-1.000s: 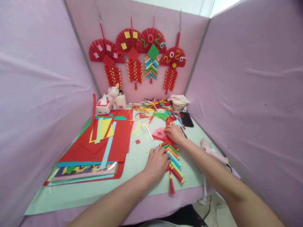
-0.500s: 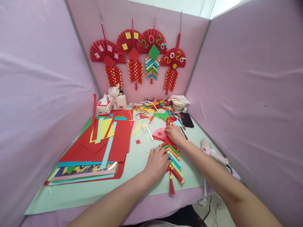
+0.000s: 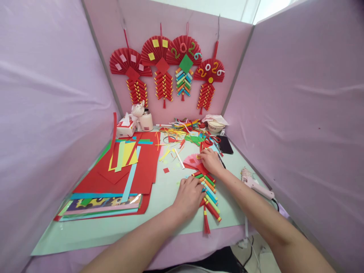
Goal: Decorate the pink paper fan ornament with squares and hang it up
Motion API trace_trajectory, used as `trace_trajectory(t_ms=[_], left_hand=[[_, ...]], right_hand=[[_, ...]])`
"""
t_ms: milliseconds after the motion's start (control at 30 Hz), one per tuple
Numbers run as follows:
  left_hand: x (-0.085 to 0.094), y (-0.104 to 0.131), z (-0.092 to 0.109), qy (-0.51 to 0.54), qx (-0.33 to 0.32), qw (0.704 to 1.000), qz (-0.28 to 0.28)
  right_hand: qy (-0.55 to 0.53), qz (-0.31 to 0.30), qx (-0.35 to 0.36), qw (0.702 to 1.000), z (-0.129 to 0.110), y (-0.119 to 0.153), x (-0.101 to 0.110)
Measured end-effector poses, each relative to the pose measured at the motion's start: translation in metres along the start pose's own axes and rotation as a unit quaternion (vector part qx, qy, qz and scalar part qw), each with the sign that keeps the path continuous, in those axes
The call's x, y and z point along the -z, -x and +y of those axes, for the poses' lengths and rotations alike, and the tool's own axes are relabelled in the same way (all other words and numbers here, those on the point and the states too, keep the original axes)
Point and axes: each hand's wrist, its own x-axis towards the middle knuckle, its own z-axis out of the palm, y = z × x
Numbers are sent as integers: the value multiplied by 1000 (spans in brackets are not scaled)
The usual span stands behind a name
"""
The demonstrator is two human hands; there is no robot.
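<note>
A paper ornament lies on the table in front of me. At its top is a pink folded paper fan (image 3: 191, 160) with a small red square on it, and below are rolled paper tubes (image 3: 211, 197) in red, green, orange, blue and yellow. From its lower end hangs a red tassel (image 3: 206, 223). My left hand (image 3: 188, 194) is curled over the left side of the tubes and hides part of them. The fingertips of my right hand (image 3: 211, 162) are closed at the fan, on a small yellow paper piece (image 3: 198, 157) that they partly cover.
Coloured paper sheets (image 3: 93, 178) are stacked at left. A white pen (image 3: 179, 158) and a red paper square (image 3: 166, 170) lie left of the fan. Scraps and red-handled scissors (image 3: 212, 140) lie behind; a glue gun (image 3: 257, 184) is at right. Fan ornaments (image 3: 131, 62) hang on the back wall.
The camera view has shifted very slightly. Both hands and the ornament stay in nearly the same place, with no other clear change.
</note>
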Motion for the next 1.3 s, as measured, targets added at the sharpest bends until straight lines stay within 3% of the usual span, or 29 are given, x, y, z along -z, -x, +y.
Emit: trace_trajectory(t_ms=[300, 400, 500, 633, 700, 833, 967, 1167, 1233, 1300], left_hand=[[6, 20, 4, -13, -58, 998, -4], [9, 27, 4, 0, -140, 990, -8], [14, 29, 7, 26, -262, 965, -10], [18, 30, 12, 49, -347, 936, 10], [17, 31, 12, 49, -353, 934, 19], [10, 32, 7, 36, -341, 939, 25], [7, 31, 3, 27, -329, 943, 26], [10, 31, 3, 51, -312, 948, 49], [13, 31, 2, 86, -271, 954, 92], [18, 29, -2, 138, -178, 962, 156]], right_hand=[[-11, -6, 5, 1000, -4, 2, 4], [-24, 15, -16, 999, -9, 2, 15], [-71, 26, -21, 997, -24, 6, 27], [-150, -91, 95, 980, -63, 18, 33], [-147, -127, 127, 973, -84, 24, 31], [-118, -150, 120, 974, -107, 27, 28], [-120, -169, 95, 974, -110, 25, 29], [-215, -147, 42, 965, -108, 25, 24], [-230, -143, 31, 962, -104, 25, 22], [-262, -133, 12, 956, -95, 27, 23]])
